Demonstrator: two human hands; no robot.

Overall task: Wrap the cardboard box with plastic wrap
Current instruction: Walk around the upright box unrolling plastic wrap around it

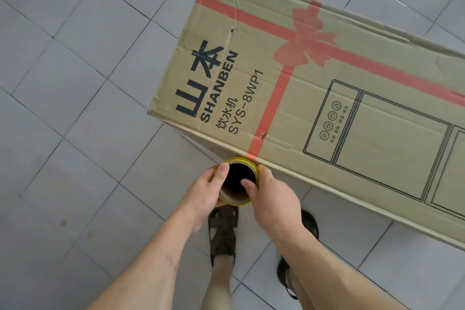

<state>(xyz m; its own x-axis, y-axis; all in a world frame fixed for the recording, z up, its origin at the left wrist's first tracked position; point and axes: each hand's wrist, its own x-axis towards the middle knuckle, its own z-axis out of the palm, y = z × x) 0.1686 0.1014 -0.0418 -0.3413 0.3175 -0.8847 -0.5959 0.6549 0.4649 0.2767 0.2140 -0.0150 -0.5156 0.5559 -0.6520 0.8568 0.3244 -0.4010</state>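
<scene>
A long brown cardboard box (327, 98) lies on its side on the tiled floor, printed with a red ribbon and bow, black lettering and an appliance outline. Just below its near long edge I hold a roll of plastic wrap (236, 199) upright, seen end-on as a cardboard tube with a yellowish rim and a dark hollow core. My left hand (206, 194) grips the tube's left side, thumb over the rim. My right hand (271, 196) holds the right side with its thumb inside the core. The roll's far rim touches the box edge.
Grey floor tiles (75, 108) surround the box on the left and near side. My two sandalled feet (224, 231) stand directly under the roll, close to the box's near edge. The box runs out of view to the right.
</scene>
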